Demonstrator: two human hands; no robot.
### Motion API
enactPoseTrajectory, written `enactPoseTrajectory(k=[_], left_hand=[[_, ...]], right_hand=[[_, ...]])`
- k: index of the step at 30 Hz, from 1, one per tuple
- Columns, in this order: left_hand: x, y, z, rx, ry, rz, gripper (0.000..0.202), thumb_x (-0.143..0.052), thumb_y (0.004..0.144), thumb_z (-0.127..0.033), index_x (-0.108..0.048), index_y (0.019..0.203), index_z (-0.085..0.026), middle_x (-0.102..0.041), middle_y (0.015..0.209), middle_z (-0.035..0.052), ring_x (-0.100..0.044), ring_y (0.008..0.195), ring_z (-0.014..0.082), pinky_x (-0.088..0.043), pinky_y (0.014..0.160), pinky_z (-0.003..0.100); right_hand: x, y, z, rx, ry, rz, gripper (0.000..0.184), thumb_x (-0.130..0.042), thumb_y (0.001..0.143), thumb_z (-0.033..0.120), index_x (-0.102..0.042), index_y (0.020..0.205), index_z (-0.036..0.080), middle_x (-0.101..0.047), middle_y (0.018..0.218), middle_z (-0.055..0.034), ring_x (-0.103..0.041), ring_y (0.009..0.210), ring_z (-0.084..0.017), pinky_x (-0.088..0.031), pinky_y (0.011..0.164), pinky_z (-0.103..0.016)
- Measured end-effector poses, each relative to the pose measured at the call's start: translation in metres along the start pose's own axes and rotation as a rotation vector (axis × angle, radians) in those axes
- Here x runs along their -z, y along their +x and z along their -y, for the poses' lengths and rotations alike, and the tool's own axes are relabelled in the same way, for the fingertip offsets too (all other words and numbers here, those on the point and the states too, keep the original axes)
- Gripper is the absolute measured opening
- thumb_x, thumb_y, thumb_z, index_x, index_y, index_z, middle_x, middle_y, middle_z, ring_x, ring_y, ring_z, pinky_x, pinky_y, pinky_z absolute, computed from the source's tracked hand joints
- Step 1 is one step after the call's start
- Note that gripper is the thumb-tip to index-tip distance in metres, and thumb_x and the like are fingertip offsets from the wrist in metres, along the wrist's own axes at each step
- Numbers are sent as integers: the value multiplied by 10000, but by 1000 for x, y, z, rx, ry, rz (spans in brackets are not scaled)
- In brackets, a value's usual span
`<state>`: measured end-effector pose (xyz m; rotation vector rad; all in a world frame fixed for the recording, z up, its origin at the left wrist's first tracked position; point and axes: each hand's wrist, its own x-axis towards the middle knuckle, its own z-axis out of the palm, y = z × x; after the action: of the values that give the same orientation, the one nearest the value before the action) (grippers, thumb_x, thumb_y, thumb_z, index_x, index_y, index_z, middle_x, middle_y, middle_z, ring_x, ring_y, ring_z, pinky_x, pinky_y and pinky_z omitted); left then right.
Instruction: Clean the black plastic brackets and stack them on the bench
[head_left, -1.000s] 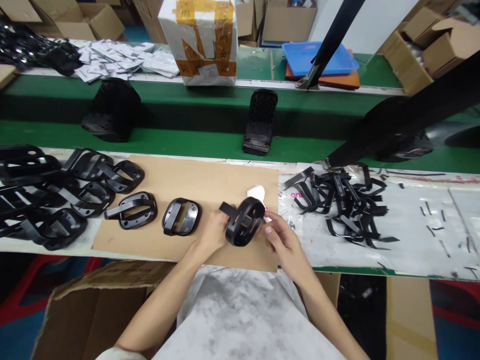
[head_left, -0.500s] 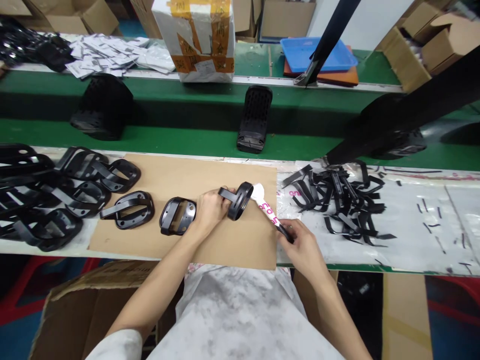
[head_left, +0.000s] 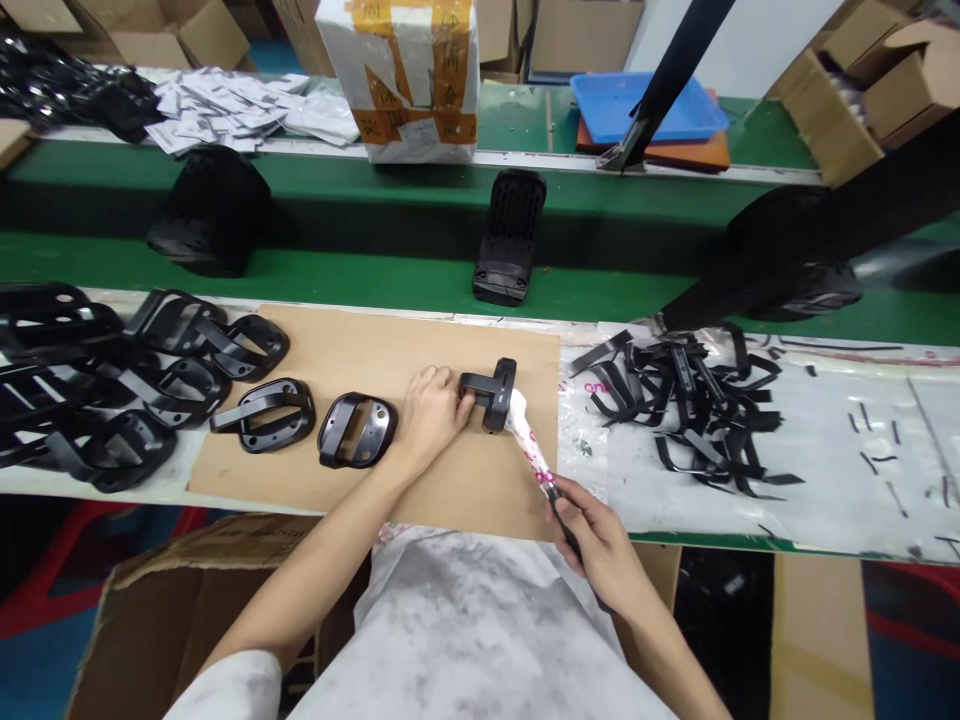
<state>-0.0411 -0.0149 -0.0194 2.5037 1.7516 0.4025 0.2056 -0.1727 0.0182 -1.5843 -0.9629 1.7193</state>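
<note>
My left hand [head_left: 435,412] is closed on a black oval plastic ring with a strap [head_left: 500,396], which stands on edge over the brown cardboard sheet [head_left: 465,490]. In my right hand [head_left: 598,540] is a black-handled tool wrapped in white plastic [head_left: 531,455] with pink print. Its white rounded head touches or nearly touches the ring's lower right side; I cannot tell which. Left of my left hand, another black oval ring [head_left: 381,432] lies flat on the cardboard, and a similar ring with a strap [head_left: 301,418] lies beyond it.
Many black rings [head_left: 112,450] are heaped at the left. A pile of black strips [head_left: 697,400] lies at the right. Behind are a black pedal-like part [head_left: 510,235], a taped white box [head_left: 412,90] and a blue tray [head_left: 645,108]. A dark slanted post [head_left: 810,220] crosses the right side.
The ring in my left hand has turned more edge-on and shifted slightly right. My right hand has moved down a little with the tool, whose handle now tilts more steeply.
</note>
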Motion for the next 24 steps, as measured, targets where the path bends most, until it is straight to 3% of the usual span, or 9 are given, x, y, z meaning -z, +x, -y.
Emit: enactPoseTrajectory(k=[4, 8, 15, 19, 24], left_hand=[[1, -2, -4, -7, 9, 45, 296, -460, 1022, -268, -728, 987, -145, -679, 996, 151, -590, 951, 314, -448, 869, 446], [0, -3, -7, 17, 4, 56, 313, -446, 1031, -275, -729, 1015, -141, -687, 1024, 161, -596, 987, 325, -445, 888, 450], [5, 3, -3, 34, -44, 80, 238, -545, 979, -295, -721, 892, -159, -723, 946, 143, -657, 966, 314, -475, 902, 426], [9, 13, 0, 55, -79, 135, 210, -600, 932, -329, -699, 840, -167, -723, 859, 127, -688, 885, 304, -504, 837, 398], [6, 19, 2, 85, -34, 93, 222, -598, 923, -349, -698, 834, -172, -707, 901, 140, -674, 921, 322, -507, 825, 412]], right_hand=[[-9, 4, -5, 103, -163, -12, 525, -446, 1068, 521, -519, 1519, 262, -591, 906, -17, -397, 519, -94, -373, 453, -234], [-12, 5, -9, 196, -255, -59, 563, -402, 1087, 473, -404, 1618, 289, -641, 999, -51, -423, 549, -117, -429, 477, -249], [-15, 7, -11, 235, -343, -85, 571, -379, 1096, 456, -418, 1616, 223, -675, 969, -70, -598, 733, -175, -507, 584, -269], [-6, 14, -2, 267, -381, -79, 556, -400, 1090, 437, -445, 1602, 224, -691, 963, -74, -655, 859, -210, -547, 664, -296], [1, 22, 13, 293, -423, -71, 539, -418, 1081, 412, -489, 1575, 210, -708, 931, -69, -677, 870, -218, -577, 740, -327]])
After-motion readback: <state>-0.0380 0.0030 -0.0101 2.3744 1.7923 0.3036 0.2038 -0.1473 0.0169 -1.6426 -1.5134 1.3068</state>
